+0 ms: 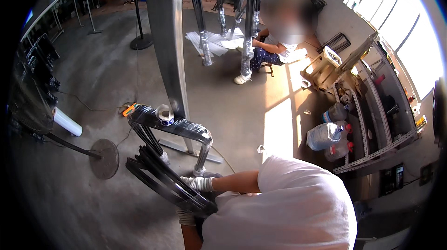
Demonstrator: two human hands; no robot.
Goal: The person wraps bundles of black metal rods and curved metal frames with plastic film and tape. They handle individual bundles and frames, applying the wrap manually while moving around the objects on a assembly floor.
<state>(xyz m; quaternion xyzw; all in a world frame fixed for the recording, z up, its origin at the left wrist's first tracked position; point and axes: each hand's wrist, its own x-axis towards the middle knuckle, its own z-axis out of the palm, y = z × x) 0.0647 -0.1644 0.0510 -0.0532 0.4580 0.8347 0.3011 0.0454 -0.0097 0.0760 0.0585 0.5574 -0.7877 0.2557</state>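
Observation:
A bundle of black metal tube frames (160,175) slants in front of me, its lower end close to my body. My right hand (198,184), in a pale striped knit glove, grips the bundle's far side; its fingertips are partly hidden. Below the bundle, my left hand (185,216) wears a similar glove. Only its cuff and back show, and its fingers are hidden behind the tubes. Just beyond the frames stands a low metal rack (179,126) wrapped in clear film. On it sit a roll of white labels or tape (165,115) and an orange-handled tool (130,109).
A steel post (168,40) rises behind the rack. To the left are a fan's round base (104,158) and a white film roll (67,122). A seated co-worker (274,50) is near film-wrapped black tubes (247,54). Plastic bottles (323,137) stand beside a metal shelf (372,110).

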